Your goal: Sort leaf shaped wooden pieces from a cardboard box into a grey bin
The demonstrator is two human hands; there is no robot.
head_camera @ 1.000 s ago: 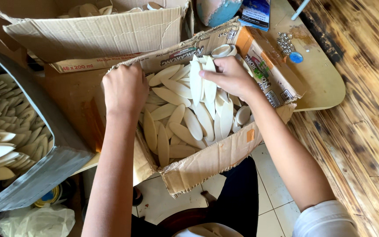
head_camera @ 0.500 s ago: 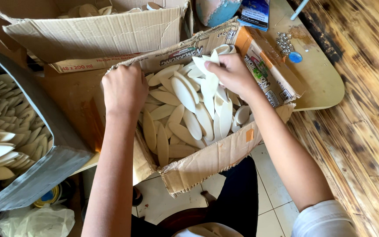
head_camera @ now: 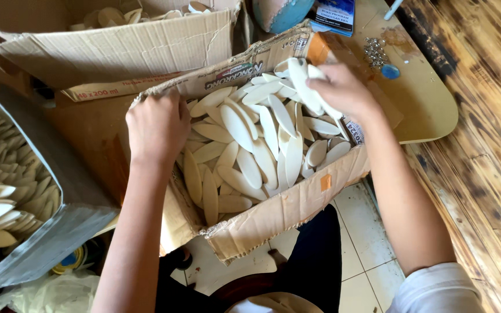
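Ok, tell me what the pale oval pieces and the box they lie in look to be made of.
Pale oval pieces: probably cuttlebone or a similar chalky shell, though thin wood cannot be ruled out; matte cream, flat, leaf-shaped, with faint ridges. The right hand grips a few; the left hand rests on the box's edge.
Box: corrugated cardboard, raw brown, with torn, frayed flaps and a printed strip.

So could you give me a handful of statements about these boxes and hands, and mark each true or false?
1. The right hand holds a few pale oval pieces. True.
2. The left hand grips a knife. False: it rests inside the middle cardboard box, by its left wall, with no tool.
3. The middle box holds many pale oval pieces. True.
4. The box at far left is empty. False: it holds similar pieces.
5. The floor on the right is carpet. False: it is wooden boards.
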